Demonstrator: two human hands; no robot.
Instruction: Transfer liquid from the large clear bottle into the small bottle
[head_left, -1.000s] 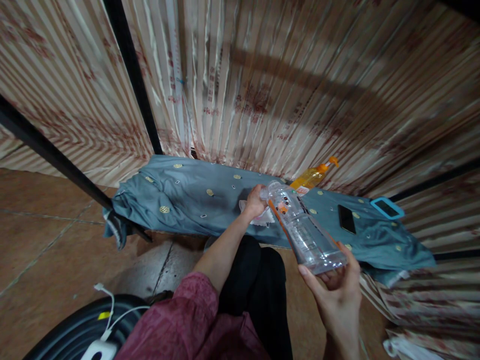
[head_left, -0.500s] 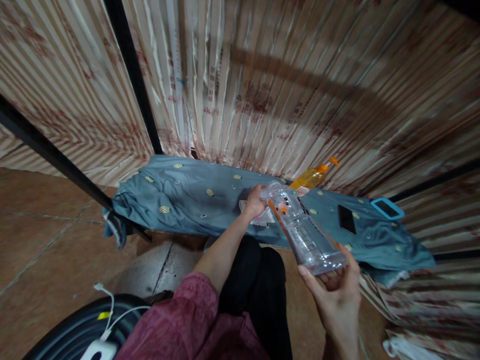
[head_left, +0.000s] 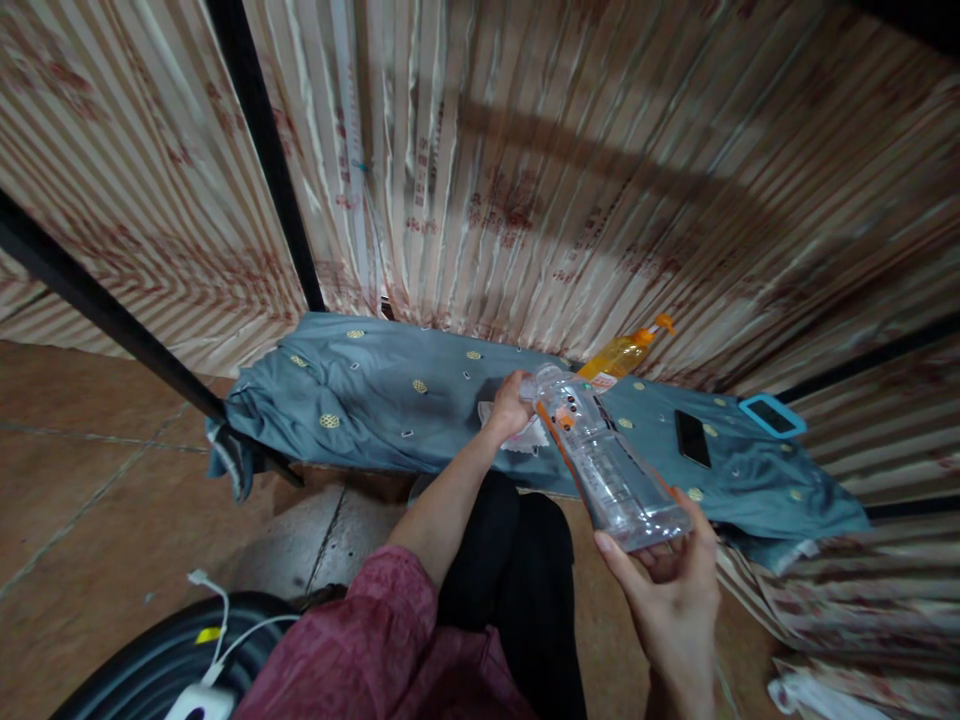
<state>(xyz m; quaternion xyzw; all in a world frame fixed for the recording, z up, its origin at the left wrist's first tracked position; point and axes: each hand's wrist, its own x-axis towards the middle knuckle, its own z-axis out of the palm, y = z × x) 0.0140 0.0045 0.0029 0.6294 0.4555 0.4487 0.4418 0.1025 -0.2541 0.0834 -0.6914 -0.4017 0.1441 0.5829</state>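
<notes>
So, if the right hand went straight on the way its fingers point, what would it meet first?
Most likely the clear plastic bottle, whose base the right hand holds; beyond that, depth is unclear.

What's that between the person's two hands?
In the head view, a clear plastic bottle, its neck at the left hand and base in the right hand.

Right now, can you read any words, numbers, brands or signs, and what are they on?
None can be read.
Striped curtain: red, character-like print, too blurred.
Clear bottle: dark and orange printing, too small and blurred.
Yellow bottle: marks on its label, too small.
</notes>
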